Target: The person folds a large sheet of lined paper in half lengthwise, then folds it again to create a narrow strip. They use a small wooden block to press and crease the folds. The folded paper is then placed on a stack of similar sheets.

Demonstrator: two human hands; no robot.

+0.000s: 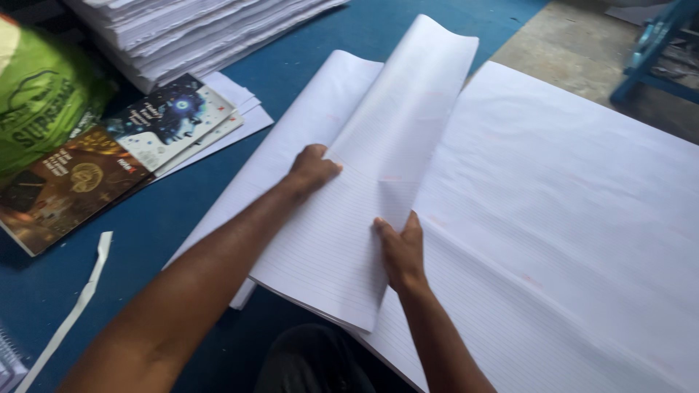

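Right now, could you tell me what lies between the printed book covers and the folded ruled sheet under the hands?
In the head view, bare blue tabletop separates the book covers from the folded ruled sheet.

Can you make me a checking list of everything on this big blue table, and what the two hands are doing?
Surface: blue table, partly covered with paper.
Job's things: folded ruled sheet lying on a big ruled sheet.
Clutter: printed covers, green bag, paper stack, paper strip.
Grippers: left hand presses flat on the folded sheet; right hand pinches its edge.
Cables: nothing seen.
Surroundings: concrete floor, blue frame.
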